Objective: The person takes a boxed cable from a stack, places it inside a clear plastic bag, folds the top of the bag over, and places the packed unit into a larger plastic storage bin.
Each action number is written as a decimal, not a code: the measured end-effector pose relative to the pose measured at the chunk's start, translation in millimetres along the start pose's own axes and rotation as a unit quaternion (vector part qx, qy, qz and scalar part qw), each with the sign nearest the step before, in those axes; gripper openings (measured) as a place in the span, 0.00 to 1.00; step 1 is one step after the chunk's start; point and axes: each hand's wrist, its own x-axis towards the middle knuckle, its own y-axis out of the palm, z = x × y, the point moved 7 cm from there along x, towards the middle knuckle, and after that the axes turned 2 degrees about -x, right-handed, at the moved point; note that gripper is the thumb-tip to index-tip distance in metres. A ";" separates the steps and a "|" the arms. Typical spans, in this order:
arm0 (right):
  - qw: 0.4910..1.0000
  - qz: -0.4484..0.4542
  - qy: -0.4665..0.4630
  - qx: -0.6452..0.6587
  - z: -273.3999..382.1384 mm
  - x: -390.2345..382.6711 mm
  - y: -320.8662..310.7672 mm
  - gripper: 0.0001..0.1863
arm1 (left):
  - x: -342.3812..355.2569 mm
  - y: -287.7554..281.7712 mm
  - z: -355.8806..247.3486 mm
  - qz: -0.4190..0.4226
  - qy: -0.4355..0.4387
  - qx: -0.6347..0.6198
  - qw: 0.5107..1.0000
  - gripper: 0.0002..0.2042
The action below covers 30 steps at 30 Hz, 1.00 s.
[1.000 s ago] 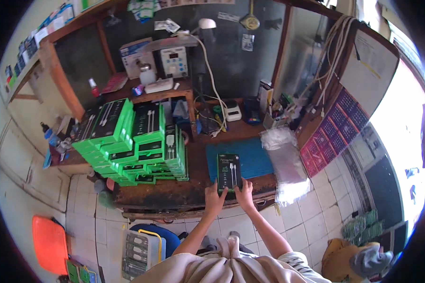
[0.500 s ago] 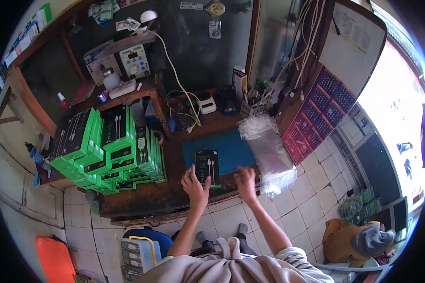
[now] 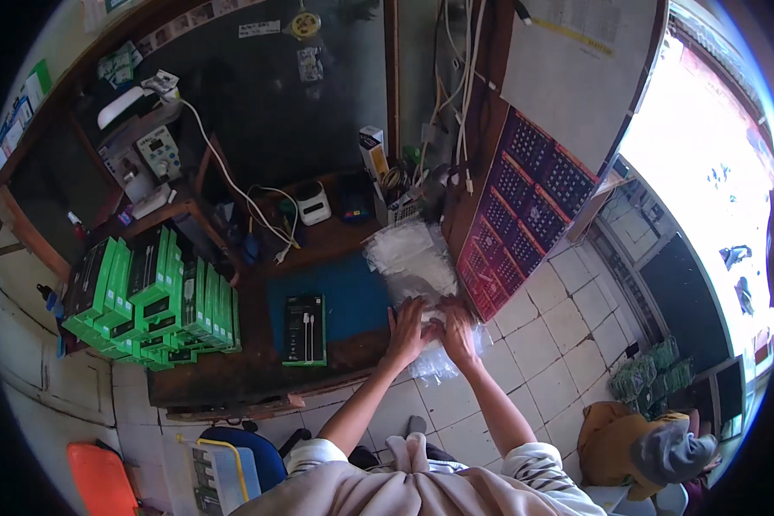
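Strong daylight is let in from the right, where the opening [image 3: 701,163] is burnt out to near white. Pale glare is thrown off the clear plastic sleeves [image 3: 408,249]. The dark back panel [image 3: 292,112] is left dim. Straight edges are bent toward the rim (the corners are lost to black), and fine detail is softened.

Upper garment [image 3: 387,488]: beige, loosely draped, deep soft folds, ends gathered at front. Left sleeve [image 3: 316,456]: white, pushed up, creased. Right sleeve [image 3: 537,471]: white, dark stripes, bunched. Left hand [image 3: 409,334], right hand [image 3: 458,333]: bare. Footwear [image 3: 417,424]: grey, sock or shoe unclear.
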 end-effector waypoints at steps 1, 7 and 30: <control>0.999 0.004 0.038 0.017 -6.5 -1.0 3.3 0.24 | -2.3 5.8 1.8 0.010 -0.008 0.021 1.000 0.31; 0.998 -0.029 0.025 0.045 -6.8 12.6 -10.0 0.12 | 1.4 5.2 3.7 0.008 -0.041 0.011 0.999 0.30; 0.977 -0.199 -0.048 0.054 142.7 66.6 -44.4 0.22 | -16.2 -160.9 48.1 -0.222 -0.141 -0.433 0.862 0.05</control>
